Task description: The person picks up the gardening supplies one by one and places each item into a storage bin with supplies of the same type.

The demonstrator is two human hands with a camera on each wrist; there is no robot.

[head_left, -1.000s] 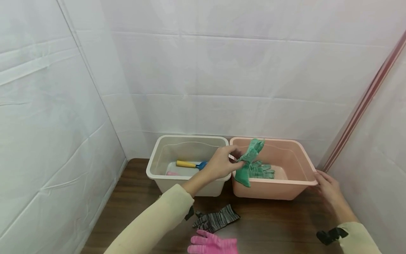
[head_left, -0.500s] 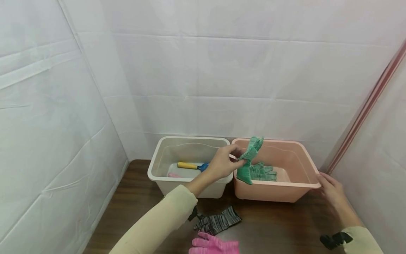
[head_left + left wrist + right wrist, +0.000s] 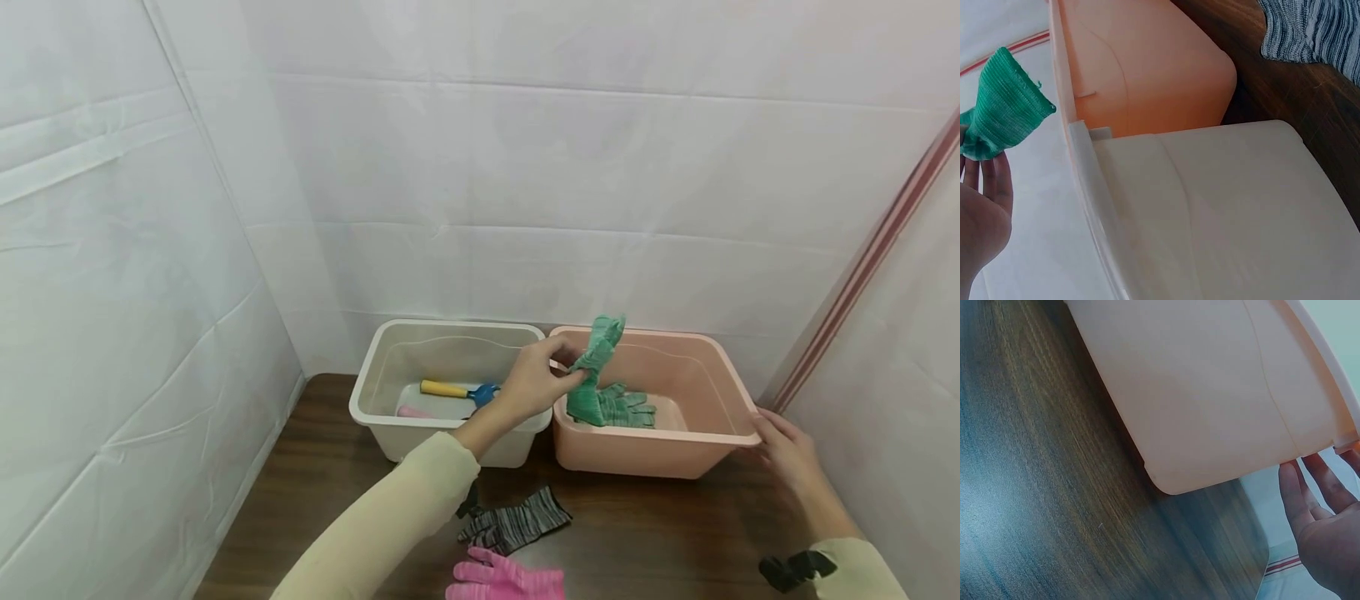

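Note:
My left hand point(image 3: 536, 379) pinches a bunched green knit glove point(image 3: 597, 350) above the left end of the peach plastic bin point(image 3: 663, 450). In the left wrist view the cuff of this glove point(image 3: 1007, 103) flares out past the fingertips. Another green glove point(image 3: 628, 408) lies inside the peach bin, partly behind the held one. My right hand point(image 3: 787, 450) grips the rim at the right end of that bin. Close up, its fingers point(image 3: 1294, 494) touch the bin's end wall just under the rim; part of this hand is cut off by the frame edge.
A whitish bin point(image 3: 450, 427) stands left of the peach one, holding a yellow-handled blue tool point(image 3: 444, 388) and a pink item point(image 3: 411, 412). On the brown wooden table point(image 3: 300, 500) lie a grey-black striped glove point(image 3: 517, 521) and a pink glove point(image 3: 510, 577). White sheeting surrounds the table.
My left hand has lifted the green glove slightly and shifted a little right, so its cuff now hangs inside the bin's front rim. The right hand stays on the bin.

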